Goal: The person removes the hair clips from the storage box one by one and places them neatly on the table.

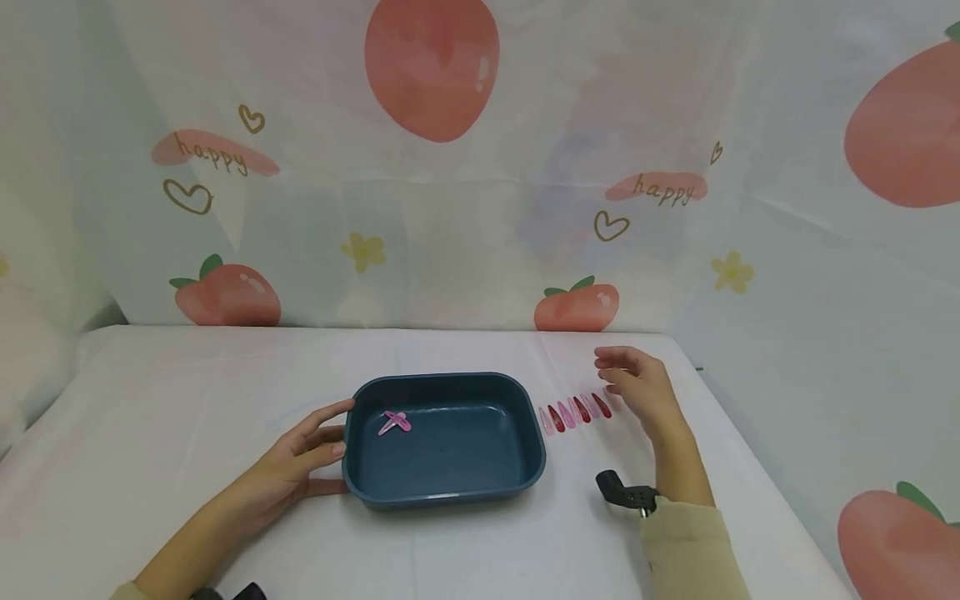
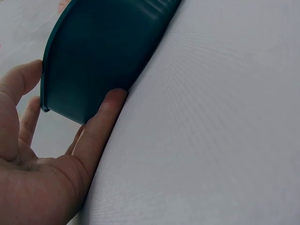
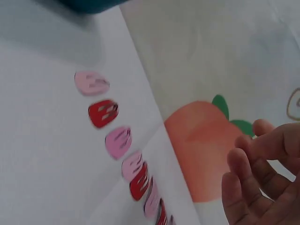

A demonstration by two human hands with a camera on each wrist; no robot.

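A dark teal rectangular tub [image 1: 444,503] stands on the white table. My left hand [image 1: 281,471] touches its left end with spread, mostly straight fingers; the left wrist view shows fingertips against the tub wall [image 2: 93,61]. Inside the tub, near its left side, lie crossed pink hair clips [image 1: 395,423]. Right of the tub, a row of snap hair clips in red, pink and pale pink lies on the table, including a red hair clip [image 1: 556,418]. My right hand [image 1: 637,387] hovers by the row's far right end, fingers loosely bent, with nothing visible in them.
The white-covered table [image 1: 187,400] runs back to a hanging cloth [image 1: 465,250] printed with peaches, hearts and flowers. A black wrist mount [image 1: 626,492] sticks out from my right wrist. The table's right edge slants close to my right forearm.
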